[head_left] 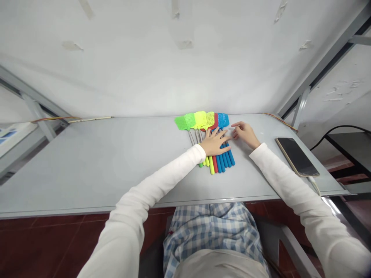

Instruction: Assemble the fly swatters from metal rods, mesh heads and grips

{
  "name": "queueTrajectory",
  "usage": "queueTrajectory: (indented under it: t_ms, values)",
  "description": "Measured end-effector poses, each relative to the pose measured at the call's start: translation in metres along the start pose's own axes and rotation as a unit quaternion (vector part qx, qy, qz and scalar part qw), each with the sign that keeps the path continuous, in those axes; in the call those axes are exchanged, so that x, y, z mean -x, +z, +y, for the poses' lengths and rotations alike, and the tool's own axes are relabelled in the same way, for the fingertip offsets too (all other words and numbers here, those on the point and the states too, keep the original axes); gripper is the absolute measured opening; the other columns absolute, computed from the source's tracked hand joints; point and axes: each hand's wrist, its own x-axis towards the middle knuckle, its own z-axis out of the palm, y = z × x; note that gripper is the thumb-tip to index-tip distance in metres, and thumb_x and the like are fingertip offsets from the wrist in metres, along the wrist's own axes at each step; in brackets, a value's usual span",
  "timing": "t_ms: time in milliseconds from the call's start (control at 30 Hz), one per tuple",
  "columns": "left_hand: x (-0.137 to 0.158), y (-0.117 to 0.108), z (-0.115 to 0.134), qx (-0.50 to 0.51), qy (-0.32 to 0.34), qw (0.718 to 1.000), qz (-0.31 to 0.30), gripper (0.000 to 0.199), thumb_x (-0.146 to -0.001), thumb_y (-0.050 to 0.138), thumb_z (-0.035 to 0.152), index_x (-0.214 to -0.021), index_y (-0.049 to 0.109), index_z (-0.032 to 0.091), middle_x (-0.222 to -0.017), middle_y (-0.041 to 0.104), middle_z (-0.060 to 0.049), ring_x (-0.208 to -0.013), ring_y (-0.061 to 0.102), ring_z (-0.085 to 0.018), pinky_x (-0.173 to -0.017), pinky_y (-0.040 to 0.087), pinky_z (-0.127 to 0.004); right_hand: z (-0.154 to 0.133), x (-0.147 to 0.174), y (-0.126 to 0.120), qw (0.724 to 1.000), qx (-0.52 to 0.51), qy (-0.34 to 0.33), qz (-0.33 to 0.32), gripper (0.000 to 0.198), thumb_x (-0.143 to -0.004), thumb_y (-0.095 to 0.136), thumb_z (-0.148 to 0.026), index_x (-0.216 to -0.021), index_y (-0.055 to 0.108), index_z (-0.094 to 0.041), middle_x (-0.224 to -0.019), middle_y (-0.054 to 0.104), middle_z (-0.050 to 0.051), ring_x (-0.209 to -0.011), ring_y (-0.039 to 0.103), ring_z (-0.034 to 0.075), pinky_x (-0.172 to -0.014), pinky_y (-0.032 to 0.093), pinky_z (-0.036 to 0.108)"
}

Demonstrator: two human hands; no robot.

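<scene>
Fly swatters (pixel 200 119) just right of frame centre already fanned in colour groups, handle ends (pixel 212 168) left uneven; left hand (pixel 214 143) spread flat over shafts (pixel 191 136), right hand (pixel 245 135) loosely half-open beside them, visibly holding nothing.

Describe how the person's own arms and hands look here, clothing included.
Both arms wear plain white long sleeves, the left sleeve and right sleeve creased along their length and ending at the wrist. The left hand and right hand are bare, without gloves. No watch or markings can be made out.
</scene>
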Motion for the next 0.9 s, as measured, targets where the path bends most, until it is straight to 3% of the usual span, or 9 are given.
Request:
queueTrajectory:
  t_ms: [133,367,600,800,900]
  values:
    - [0.001,0.005,-0.003,0.0,-0.008,1.0,0.009,0.043,-0.092,0.047,0.05,-0.131,0.057,0.035,-0.157,0.039,-0.002,-0.15,0.019,-0.035,-0.117,0.003,-0.068,0.014,-0.008,-0.008,0.99,0.11,-0.063,0.064,0.031,-0.084,0.04,-0.018,-0.1,0.066,-0.016,-0.08,0.067,0.006,-0.066,0.06,0.017,-0.068,0.051,0.031]
    - [0.035,-0.008,-0.035,0.018,-0.002,1.0,0.004,0.046,-0.094,0.042,0.054,-0.134,0.054,0.034,-0.158,0.037,-0.001,-0.151,0.02,-0.028,-0.12,-0.002,-0.06,0.015,-0.002,-0.008,0.976,0.189,-0.098,0.049,0.035,-0.084,0.037,-0.02,-0.099,0.069,-0.014,-0.079,0.068,0.007,-0.069,0.057,0.019,-0.074,0.045,0.032]
    - [0.105,-0.045,-0.094,0.008,-0.058,0.998,-0.012,0.048,-0.096,0.037,0.054,-0.135,0.053,0.033,-0.16,0.034,-0.001,-0.152,0.016,-0.023,-0.122,-0.002,-0.052,0.022,-0.002,-0.005,0.953,0.247,-0.172,0.031,0.029,-0.083,0.041,-0.02,-0.088,0.069,-0.016,-0.084,0.06,0.009,-0.072,0.054,0.02,-0.08,0.045,0.036]
    - [0.171,-0.081,-0.151,-0.014,-0.079,0.997,-0.012,0.047,-0.095,0.039,0.051,-0.137,0.054,0.033,-0.157,0.038,-0.003,-0.15,0.023,-0.026,-0.121,0.007,-0.056,0.028,-0.004,-0.004,0.945,0.25,-0.208,0.033,0.025,-0.082,0.042,-0.019,-0.089,0.066,-0.017,-0.08,0.053,0.006,-0.067,0.051,0.019,-0.078,0.045,0.036]
    - [0.194,-0.096,-0.173,-0.067,-0.064,0.994,-0.05,0.052,-0.097,0.033,0.051,-0.143,0.047,0.03,-0.161,0.03,-0.004,-0.152,0.019,-0.027,-0.12,0.008,-0.058,0.034,-0.006,-0.004,0.942,0.243,-0.228,0.035,0.021,-0.083,0.043,-0.019,-0.087,0.063,-0.018,-0.078,0.051,0.005,-0.067,0.05,0.019,-0.077,0.045,0.037]
